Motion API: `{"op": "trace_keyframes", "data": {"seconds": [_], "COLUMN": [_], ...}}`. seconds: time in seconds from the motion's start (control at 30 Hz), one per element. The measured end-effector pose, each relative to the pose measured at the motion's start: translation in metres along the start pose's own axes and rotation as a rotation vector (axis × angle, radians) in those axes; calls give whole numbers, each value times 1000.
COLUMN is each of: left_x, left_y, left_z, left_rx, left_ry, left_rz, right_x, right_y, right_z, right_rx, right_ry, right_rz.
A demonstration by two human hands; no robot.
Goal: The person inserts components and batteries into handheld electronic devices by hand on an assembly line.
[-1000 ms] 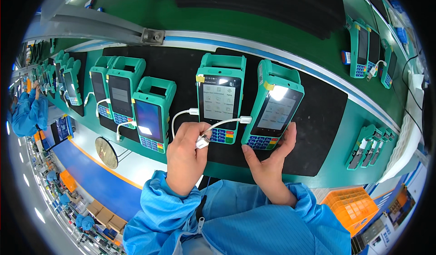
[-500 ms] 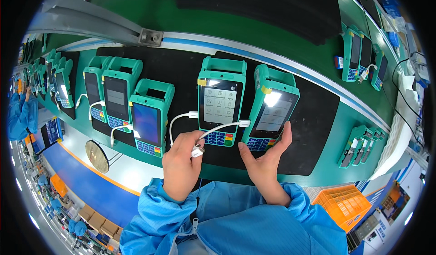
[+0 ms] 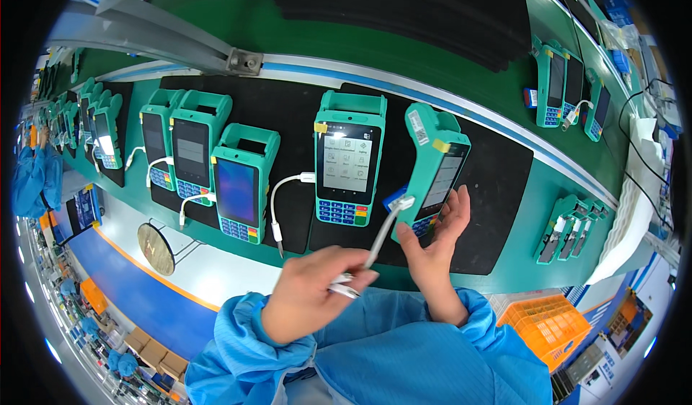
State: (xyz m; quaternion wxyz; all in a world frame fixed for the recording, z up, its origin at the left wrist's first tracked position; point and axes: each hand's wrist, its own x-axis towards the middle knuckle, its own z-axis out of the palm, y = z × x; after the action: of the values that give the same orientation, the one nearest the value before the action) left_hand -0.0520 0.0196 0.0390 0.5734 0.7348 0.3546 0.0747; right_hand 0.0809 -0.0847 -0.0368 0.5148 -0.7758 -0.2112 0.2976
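My right hand (image 3: 436, 243) grips the lower end of a green payment terminal (image 3: 425, 167), thumb on its near edge and fingers along its right side. This terminal is turned so its left side faces me, a white plug (image 3: 401, 203) against that side. From the plug a white charging cable (image 3: 380, 239) runs down into my left hand (image 3: 317, 290), whose fingers are closed round it near its other end. Beside it, a second payment terminal (image 3: 349, 167) lies face up with a lit icon screen. Another white cable (image 3: 277, 210) comes off its left side, its loose end hanging down.
Several green terminals (image 3: 238, 196) with white cables lie to the left on a black mat (image 3: 490, 210). More terminals (image 3: 551, 81) stand at the right. A metal rail (image 3: 425, 94) runs behind the mat. An orange crate (image 3: 544, 326) and a round stool (image 3: 156, 248) are below table level.
My left hand has moved right and down with the cable, pulling it straighter. The terminal in my right hand has rotated, showing more of its left side. The middle terminal's cable end now shows.
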Motion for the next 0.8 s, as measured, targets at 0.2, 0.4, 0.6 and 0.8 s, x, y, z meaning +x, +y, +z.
{"op": "trace_keyframes", "data": {"seconds": [0.2,0.4,0.6,0.8], "left_x": [11,14,21,29], "left_y": [25,33,41,48], "left_z": [34,62,90,153], "left_rx": [-140,-212,-309,-78], "left_ry": [-138,-142,-213,-282], "left_rz": [133,150,161,205], "right_x": [1,4,10,33], "right_y": [19,12,17,-29], "right_z": [-32,-47,-82,-147], "right_rx": [80,266,152,382], "right_ry": [-94,-111,-9,-350], "right_rz": [57,157,109,491]}}
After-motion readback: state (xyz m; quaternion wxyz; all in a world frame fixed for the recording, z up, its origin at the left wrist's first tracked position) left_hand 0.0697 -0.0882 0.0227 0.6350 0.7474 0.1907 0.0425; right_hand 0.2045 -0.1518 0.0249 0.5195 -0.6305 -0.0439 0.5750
